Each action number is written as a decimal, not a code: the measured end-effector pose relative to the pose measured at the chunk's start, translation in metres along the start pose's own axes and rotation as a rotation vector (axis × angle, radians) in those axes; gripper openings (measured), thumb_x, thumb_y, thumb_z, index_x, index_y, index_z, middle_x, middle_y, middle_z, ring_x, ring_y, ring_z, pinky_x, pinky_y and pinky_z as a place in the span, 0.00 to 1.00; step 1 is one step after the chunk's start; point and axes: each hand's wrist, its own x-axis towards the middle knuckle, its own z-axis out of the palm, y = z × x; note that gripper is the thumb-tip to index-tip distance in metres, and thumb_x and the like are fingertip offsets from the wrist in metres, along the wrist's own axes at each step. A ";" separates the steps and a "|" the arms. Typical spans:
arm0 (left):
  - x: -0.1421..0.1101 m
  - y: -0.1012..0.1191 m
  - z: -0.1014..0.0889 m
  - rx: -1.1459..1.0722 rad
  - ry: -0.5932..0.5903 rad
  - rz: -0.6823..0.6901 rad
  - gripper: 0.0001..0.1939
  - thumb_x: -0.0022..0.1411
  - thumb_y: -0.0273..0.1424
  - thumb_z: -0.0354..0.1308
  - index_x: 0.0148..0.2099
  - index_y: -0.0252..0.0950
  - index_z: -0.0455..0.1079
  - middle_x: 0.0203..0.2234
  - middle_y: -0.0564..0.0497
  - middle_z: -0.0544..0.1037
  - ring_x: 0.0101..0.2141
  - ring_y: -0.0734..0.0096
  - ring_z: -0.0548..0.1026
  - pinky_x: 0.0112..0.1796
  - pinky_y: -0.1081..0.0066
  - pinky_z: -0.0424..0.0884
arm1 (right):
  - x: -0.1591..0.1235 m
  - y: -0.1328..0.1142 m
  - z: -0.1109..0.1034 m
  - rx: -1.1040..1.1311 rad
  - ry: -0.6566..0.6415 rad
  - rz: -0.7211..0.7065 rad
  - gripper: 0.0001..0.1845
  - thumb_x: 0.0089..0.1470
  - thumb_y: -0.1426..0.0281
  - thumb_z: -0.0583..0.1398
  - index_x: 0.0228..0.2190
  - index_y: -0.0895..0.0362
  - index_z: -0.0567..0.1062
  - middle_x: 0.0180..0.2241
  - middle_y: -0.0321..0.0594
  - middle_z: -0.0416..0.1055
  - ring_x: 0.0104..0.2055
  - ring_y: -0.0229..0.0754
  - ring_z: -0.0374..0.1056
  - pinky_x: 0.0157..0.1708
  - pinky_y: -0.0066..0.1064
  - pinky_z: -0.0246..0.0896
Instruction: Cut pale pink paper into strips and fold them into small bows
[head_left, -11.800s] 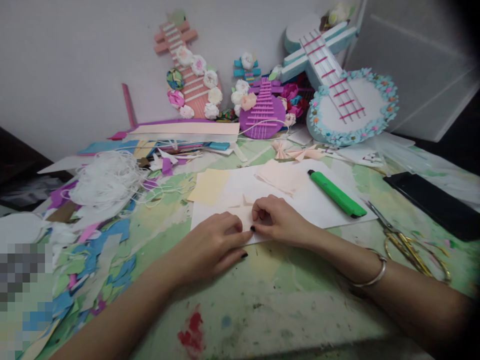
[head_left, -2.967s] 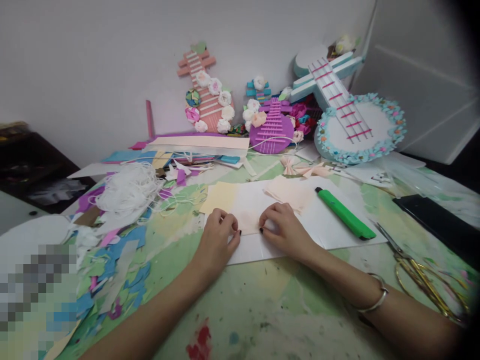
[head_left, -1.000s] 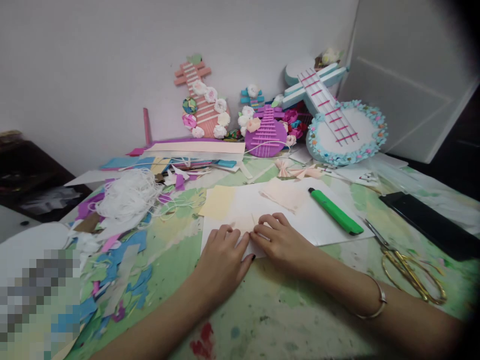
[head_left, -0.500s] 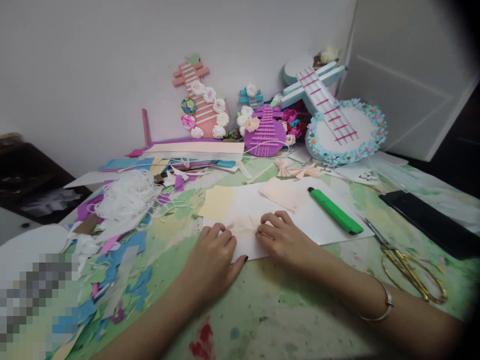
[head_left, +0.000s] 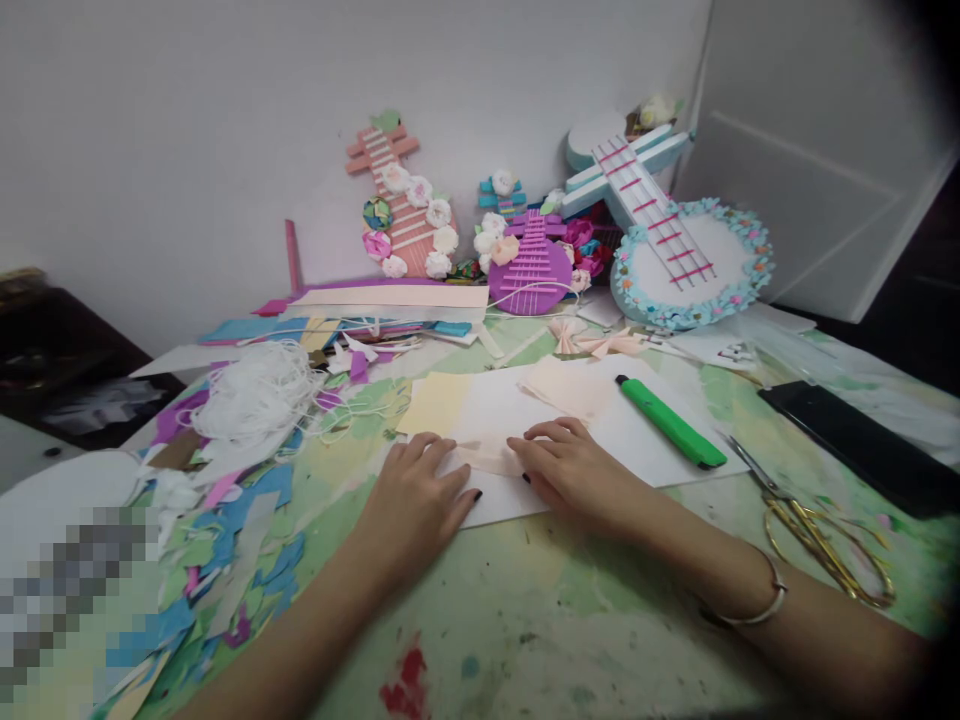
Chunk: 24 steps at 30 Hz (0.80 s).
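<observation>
Between my hands, low over a white sheet, lies a narrow piece of pale peach paper [head_left: 487,458]. My left hand [head_left: 420,490] pinches its left end, with the thumb below and the fingers curled over. At the right end, the bent fingers of my right hand [head_left: 574,465] grip the same paper. Both hands partly cover its ends. Just beyond them, a larger pale peach paper piece [head_left: 562,388] and a yellow paper piece [head_left: 435,400] rest on the white sheet [head_left: 637,470]. A green utility knife [head_left: 670,422] lies to the right of my right hand.
Gold-handled scissors [head_left: 814,525] and a black flat object [head_left: 862,440] lie on the right. White string [head_left: 259,390] is heaped on the left, near blue paper scraps [head_left: 281,575]. Decorated paper lutes stand behind: pink [head_left: 412,235], purple [head_left: 529,275], light blue [head_left: 690,250].
The peach paper has been lowered and lies flatter, its raised fold no longer showing. My left hand has shifted slightly left, and my right thumb now shows underneath.
</observation>
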 end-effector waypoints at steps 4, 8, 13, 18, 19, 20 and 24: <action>0.000 -0.013 0.008 0.007 0.013 -0.041 0.14 0.61 0.37 0.57 0.47 0.37 0.74 0.52 0.38 0.69 0.54 0.46 0.61 0.50 0.45 0.63 | -0.001 -0.010 -0.011 0.138 0.031 -0.005 0.17 0.56 0.76 0.55 0.47 0.64 0.72 0.35 0.50 0.74 0.43 0.48 0.66 0.44 0.42 0.57; 0.002 -0.020 0.015 -0.017 0.065 -0.027 0.17 0.63 0.37 0.56 0.50 0.33 0.70 0.52 0.36 0.68 0.54 0.47 0.61 0.50 0.45 0.63 | -0.002 -0.009 -0.016 0.427 0.067 0.020 0.15 0.56 0.76 0.54 0.44 0.60 0.75 0.34 0.47 0.73 0.39 0.42 0.66 0.41 0.37 0.61; 0.001 0.005 0.008 -0.227 0.215 0.046 0.10 0.66 0.31 0.50 0.38 0.32 0.70 0.35 0.42 0.73 0.39 0.61 0.69 0.42 0.59 0.69 | -0.002 0.021 -0.002 0.385 0.009 0.060 0.32 0.45 0.86 0.52 0.53 0.58 0.69 0.48 0.49 0.72 0.51 0.47 0.63 0.49 0.44 0.58; 0.000 0.045 0.007 -0.240 0.064 0.187 0.18 0.62 0.40 0.56 0.46 0.29 0.68 0.39 0.40 0.74 0.41 0.54 0.70 0.41 0.57 0.70 | -0.002 0.034 0.008 0.293 -0.136 -0.017 0.31 0.50 0.83 0.52 0.55 0.55 0.68 0.57 0.46 0.65 0.61 0.48 0.54 0.54 0.47 0.50; 0.001 0.048 0.009 -0.209 0.030 0.209 0.18 0.62 0.38 0.56 0.48 0.28 0.67 0.40 0.39 0.74 0.43 0.53 0.70 0.41 0.56 0.69 | -0.003 0.033 0.008 0.272 -0.126 -0.021 0.29 0.50 0.83 0.53 0.54 0.55 0.69 0.56 0.46 0.66 0.60 0.48 0.55 0.54 0.46 0.50; 0.001 0.049 0.010 -0.176 0.013 0.228 0.17 0.63 0.36 0.55 0.49 0.29 0.67 0.41 0.40 0.74 0.44 0.52 0.70 0.42 0.55 0.69 | -0.003 0.031 0.008 0.247 -0.109 -0.024 0.28 0.50 0.82 0.53 0.52 0.56 0.70 0.56 0.45 0.67 0.60 0.48 0.55 0.54 0.45 0.50; 0.002 0.036 0.013 -0.093 0.062 0.234 0.15 0.65 0.30 0.52 0.52 0.29 0.66 0.41 0.40 0.76 0.48 0.52 0.70 0.47 0.53 0.67 | -0.004 0.024 0.004 0.135 -0.025 -0.038 0.19 0.51 0.81 0.55 0.44 0.57 0.75 0.51 0.46 0.71 0.57 0.47 0.58 0.51 0.43 0.52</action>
